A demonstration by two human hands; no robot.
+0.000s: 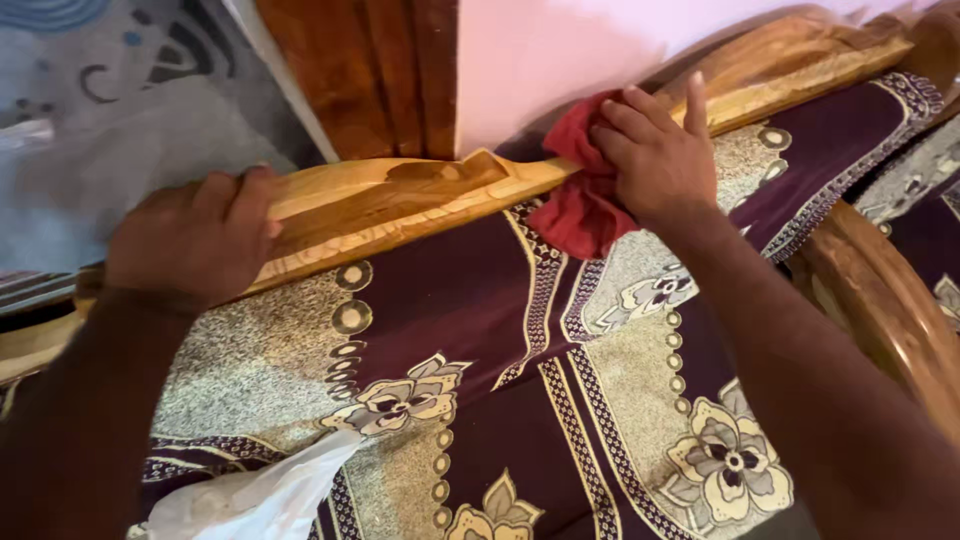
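My right hand (655, 150) presses a red cloth (580, 205) against the carved wooden top rail (400, 200) of a sofa back, near the rail's middle. Part of the cloth hangs down over the cushion. My left hand (195, 235) grips the same rail further left, fingers curled over its top edge. The sofa back cushion (480, 340) below is dark purple with beige floral and dotted patterns.
A pink wall (560, 50) and a brown wooden door frame (370, 70) stand behind the rail. A patterned grey floor mat (130, 110) lies at the upper left. A curved wooden armrest (880, 310) is at the right. A white crumpled bag (260, 495) lies at the bottom.
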